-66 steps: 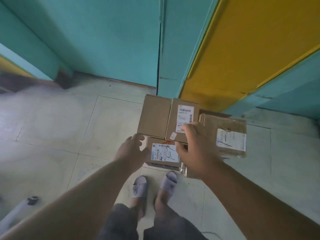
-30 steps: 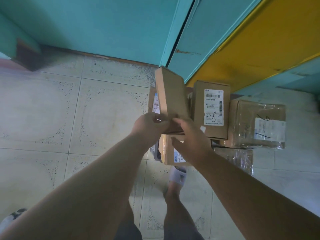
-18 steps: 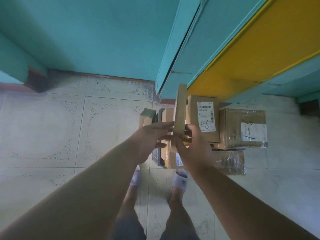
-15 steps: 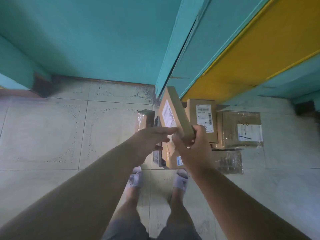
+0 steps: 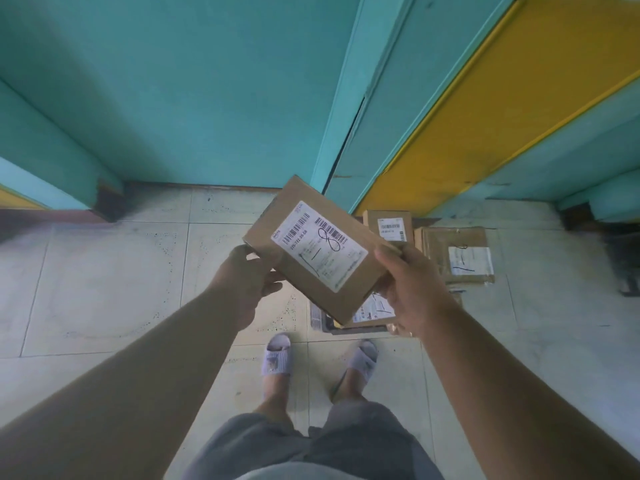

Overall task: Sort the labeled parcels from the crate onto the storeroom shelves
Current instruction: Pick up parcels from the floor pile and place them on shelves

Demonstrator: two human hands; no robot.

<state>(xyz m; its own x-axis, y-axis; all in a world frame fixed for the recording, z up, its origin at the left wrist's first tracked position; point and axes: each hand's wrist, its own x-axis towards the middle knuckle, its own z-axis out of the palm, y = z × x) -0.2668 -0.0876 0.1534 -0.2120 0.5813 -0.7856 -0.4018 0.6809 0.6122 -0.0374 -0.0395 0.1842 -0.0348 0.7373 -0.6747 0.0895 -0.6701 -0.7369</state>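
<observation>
Both hands — left hand (image 5: pixel 242 282), right hand (image 5: pixel 412 289) — gripping flat brown parcel (image 5: pixel 311 271), white barcode label (image 5: pixel 318 245) up

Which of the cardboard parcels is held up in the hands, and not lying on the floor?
The parcel with the large white label, gripped by the left hand and right hand. The other parcels lie on the tiled floor behind it.

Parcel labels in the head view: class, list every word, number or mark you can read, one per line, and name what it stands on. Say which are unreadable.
"8", handwritten in black pen: white label on the held parcel.
Printed number under its left barcode: blurred, not surely readable.
Small box label on the floor: barcode only, text too small.
Wrapped parcel label: pen strokes, unreadable.
Label beneath the held parcel: mostly hidden, unreadable.
</observation>
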